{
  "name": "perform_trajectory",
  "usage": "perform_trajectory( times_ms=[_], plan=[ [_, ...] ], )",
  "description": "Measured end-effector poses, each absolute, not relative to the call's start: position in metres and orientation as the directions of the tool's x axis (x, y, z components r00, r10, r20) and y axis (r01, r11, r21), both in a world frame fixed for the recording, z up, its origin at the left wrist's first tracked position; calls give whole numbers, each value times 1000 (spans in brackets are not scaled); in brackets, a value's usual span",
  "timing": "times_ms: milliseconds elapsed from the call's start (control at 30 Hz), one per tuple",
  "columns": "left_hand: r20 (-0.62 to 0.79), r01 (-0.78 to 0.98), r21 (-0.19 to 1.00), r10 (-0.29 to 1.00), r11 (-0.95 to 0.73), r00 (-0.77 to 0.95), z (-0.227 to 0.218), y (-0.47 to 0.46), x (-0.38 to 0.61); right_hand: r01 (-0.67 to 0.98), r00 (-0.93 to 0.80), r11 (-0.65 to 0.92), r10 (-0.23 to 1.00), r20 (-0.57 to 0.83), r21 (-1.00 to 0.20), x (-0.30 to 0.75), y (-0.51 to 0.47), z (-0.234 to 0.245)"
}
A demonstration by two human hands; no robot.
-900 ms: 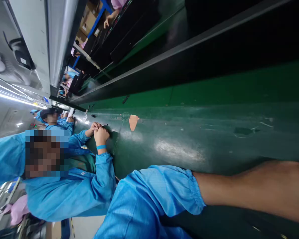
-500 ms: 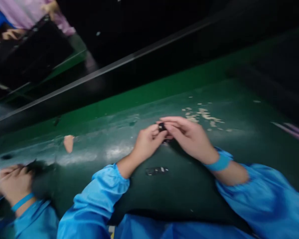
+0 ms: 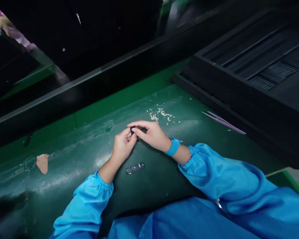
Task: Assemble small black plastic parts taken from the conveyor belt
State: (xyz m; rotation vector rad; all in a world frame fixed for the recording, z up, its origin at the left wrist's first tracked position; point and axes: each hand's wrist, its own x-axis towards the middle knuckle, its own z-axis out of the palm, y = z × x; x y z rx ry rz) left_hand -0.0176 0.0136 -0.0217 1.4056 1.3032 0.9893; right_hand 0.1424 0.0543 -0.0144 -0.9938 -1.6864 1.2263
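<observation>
- My left hand (image 3: 121, 146) and right hand (image 3: 151, 134) meet fingertip to fingertip, both grips pinched on one small black part (image 3: 133, 130) just above the worktop (image 3: 209, 139).
- One flat black strip (image 3: 135, 168) lies near my left wrist.
- One pair of purple tweezers (image 3: 223, 121) lies well to the right, beside one black tray (image 3: 254, 66).
- The green worktop is scuffed, with pale crumbs (image 3: 160, 115) scattered on it.

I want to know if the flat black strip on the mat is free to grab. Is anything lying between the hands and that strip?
Nothing visible. The flat black strip lies alone on the green mat, just below the left hand and right hand, which together pinch a small black part. The purple tweezers lie off to the right.
</observation>
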Motion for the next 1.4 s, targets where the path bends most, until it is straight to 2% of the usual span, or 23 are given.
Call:
perform_trajectory(
  times_ms=[233,433,600,967,1067,1233,1400],
  plan=[
    [-24,249,968,994,-3,104,-24,13,-18,156,-369,214,918,145,-964,142,55,-17],
    [7,373,927,995,-42,95,-20,12,-17,225,-364,268,915,174,-937,144,56,-15],
    [1,388,922,998,-23,57,-18,11,-17,169,-412,261,895,172,-950,146,58,-13],
    [53,456,887,998,-67,42,-9,9,-14,319,-360,399,890,279,-860,140,51,-13],
    [25,389,921,999,-38,37,-11,10,-13,339,-320,429,889,326,-837,140,50,-13],
    [-95,100,991,994,90,47,-16,13,-13,274,-195,347,933,301,-897,146,53,-8],
    [-140,18,990,989,139,43,-17,13,-13,326,-191,449,893,407,-832,148,58,-8]
  ],
)
